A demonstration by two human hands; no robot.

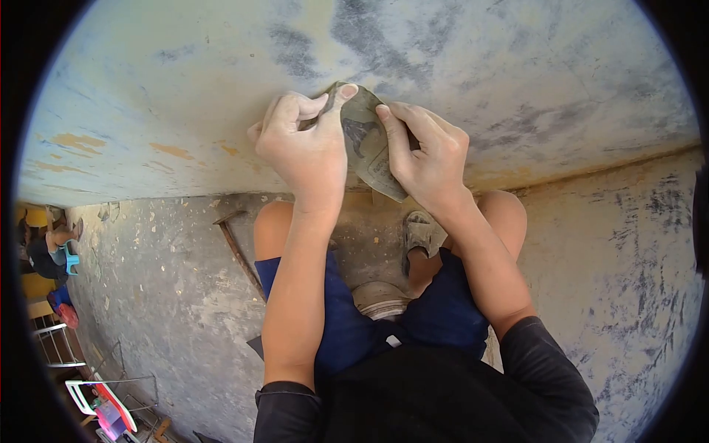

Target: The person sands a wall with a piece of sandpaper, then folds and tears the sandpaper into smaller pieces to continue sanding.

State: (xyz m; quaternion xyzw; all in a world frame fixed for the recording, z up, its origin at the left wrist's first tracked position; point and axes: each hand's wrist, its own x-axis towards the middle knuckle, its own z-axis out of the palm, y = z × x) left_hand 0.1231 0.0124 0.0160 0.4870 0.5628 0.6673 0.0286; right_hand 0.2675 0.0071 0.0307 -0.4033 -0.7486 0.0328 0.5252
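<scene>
A worn, grey-green piece of sandpaper [367, 144] with faded dark printing on its face is held up in front of the wall [192, 96]. My left hand [304, 151] pinches its upper left edge between thumb and bent fingers. On the opposite side, my right hand [432, 151] grips the right edge with its thumb against the sheet. The sheet is slightly curved, and part of its left side is hidden behind my left hand. Pale dust coats the fingers of both hands. Dark grey scuffs and yellowish patches mark the wall.
I sit on a round pale bucket [380, 299] with my knees near the wall. A long-handled tool [242, 251] lies on the stained floor [177, 273] to my left. Farther left are another person [46, 255], a blue stool [72, 260] and a white-and-red chair [103, 402].
</scene>
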